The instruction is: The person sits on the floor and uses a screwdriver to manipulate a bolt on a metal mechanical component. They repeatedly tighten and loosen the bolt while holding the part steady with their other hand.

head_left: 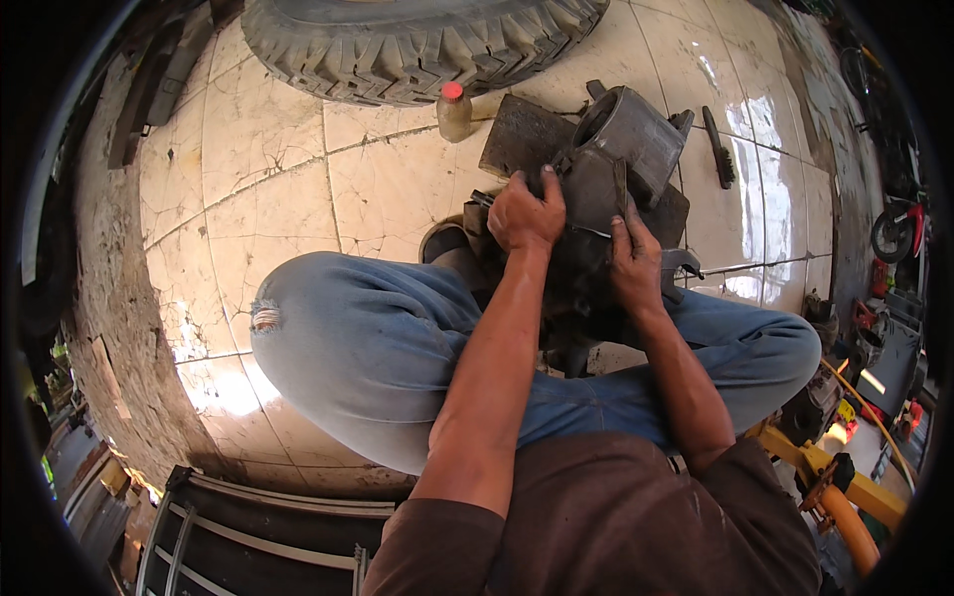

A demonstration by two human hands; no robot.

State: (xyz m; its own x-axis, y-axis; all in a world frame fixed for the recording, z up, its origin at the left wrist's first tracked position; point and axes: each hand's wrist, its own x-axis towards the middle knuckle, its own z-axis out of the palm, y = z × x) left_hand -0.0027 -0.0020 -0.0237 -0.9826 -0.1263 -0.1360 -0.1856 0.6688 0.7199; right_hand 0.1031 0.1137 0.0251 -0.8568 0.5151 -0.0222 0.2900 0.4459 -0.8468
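Between my legs stands a bulky dark metal machine housing (646,139) with a round open bore on top. My left hand (527,214) is closed in a fist at its left side, thumb against the metal. A dark handle end (482,199) with a shiny tip pokes out left of that fist; the rest is hidden. My right hand (636,256) has its fingers bent together at the housing's near right side, by a thin flat metal strip (621,184). Whether those fingers grip the strip is unclear. A thin bright line (588,231) shows between the hands.
A large treaded tire (427,55) lies at the back. In front of it stands a small bottle (454,114) with a red cap. A dark-handled brush (717,149) rests on the tiles to the right. A black metal-framed rack (268,536) is near left, yellow metal bars (835,487) near right.
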